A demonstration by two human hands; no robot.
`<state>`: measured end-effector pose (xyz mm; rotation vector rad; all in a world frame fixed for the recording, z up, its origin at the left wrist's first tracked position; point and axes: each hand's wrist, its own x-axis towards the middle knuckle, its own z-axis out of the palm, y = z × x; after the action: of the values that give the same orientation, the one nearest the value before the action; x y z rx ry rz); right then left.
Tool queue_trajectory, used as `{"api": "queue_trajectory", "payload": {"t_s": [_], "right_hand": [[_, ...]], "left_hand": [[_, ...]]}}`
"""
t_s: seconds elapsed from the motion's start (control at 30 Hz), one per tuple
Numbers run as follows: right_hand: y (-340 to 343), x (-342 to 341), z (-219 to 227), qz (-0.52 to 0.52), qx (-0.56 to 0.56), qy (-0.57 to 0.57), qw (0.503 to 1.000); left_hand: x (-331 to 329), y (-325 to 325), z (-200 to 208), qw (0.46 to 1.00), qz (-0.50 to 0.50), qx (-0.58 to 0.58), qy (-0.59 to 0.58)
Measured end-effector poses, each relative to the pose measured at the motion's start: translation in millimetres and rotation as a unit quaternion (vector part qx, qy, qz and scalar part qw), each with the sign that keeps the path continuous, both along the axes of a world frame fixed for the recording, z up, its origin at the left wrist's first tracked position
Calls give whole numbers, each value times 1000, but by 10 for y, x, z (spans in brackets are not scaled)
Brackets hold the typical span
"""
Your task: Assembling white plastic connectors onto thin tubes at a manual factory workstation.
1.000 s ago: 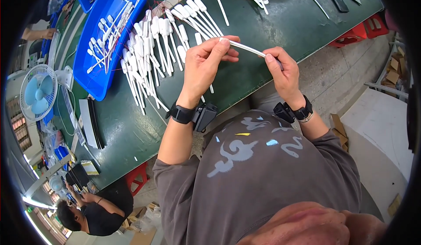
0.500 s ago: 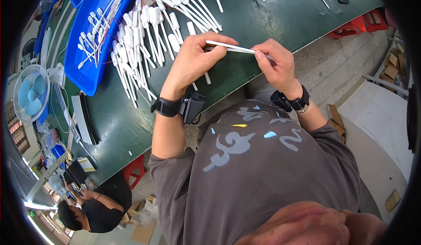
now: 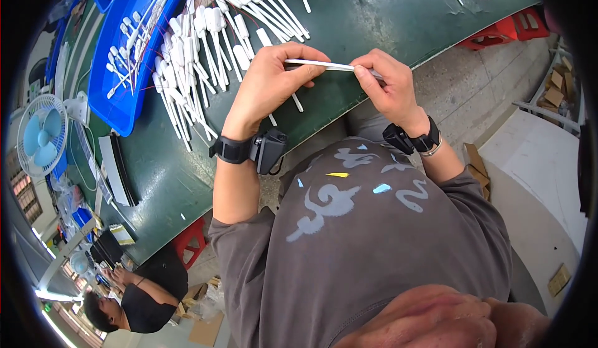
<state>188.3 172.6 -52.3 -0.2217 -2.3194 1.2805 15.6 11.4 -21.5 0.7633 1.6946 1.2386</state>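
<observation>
A slim white plastic stick (image 3: 339, 66) spans the space between my hands above the table's near edge. My left hand (image 3: 271, 80) pinches one end of it between thumb and fingers, with part of that end hidden. The fingers of my right hand (image 3: 389, 86) are closed on the other end. Just beyond my left hand lies a heap of white paddle-headed sticks (image 3: 215, 21), several with thin red wires. Two loose white sticks (image 3: 298, 102) lie partly under my left hand.
A blue tray (image 3: 124, 122) with wired white pieces stands at the left on the green table (image 3: 168, 174). Beyond it is a small fan (image 3: 42, 129). Dark flat strips (image 3: 118, 170) lie near that side. Another person (image 3: 146, 295) sits lower left. Red stools (image 3: 492, 35) stand beside the table.
The gap seen between two thin white lengths in my hands has narrowed to one line. Both hands have shifted slightly left and up in the picture.
</observation>
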Motion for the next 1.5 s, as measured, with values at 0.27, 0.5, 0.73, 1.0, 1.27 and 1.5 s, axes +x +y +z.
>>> {"api": "queue_trajectory", "payload": {"t_s": [0.27,0.5,0.73,1.0,1.27,1.5], "right_hand": [[-99,-76,98,-55,-3,-42,998],[-33,-79,156,-28,-31,-67,997],[173,-45,211,41,-173,-175,968],[282,-51,304,127,-375,-249,884],[303,-60,398,168,-444,-286,832],[145,-20,362,137,-426,-249,859]], "left_hand": [[-31,8,-121,986,83,57,135],[-66,-9,33,998,64,-8,12],[-108,-48,99,997,34,10,-70],[-101,-77,162,997,15,36,-71],[-95,-107,226,998,0,58,-40],[-83,-123,260,996,4,87,-31]]}}
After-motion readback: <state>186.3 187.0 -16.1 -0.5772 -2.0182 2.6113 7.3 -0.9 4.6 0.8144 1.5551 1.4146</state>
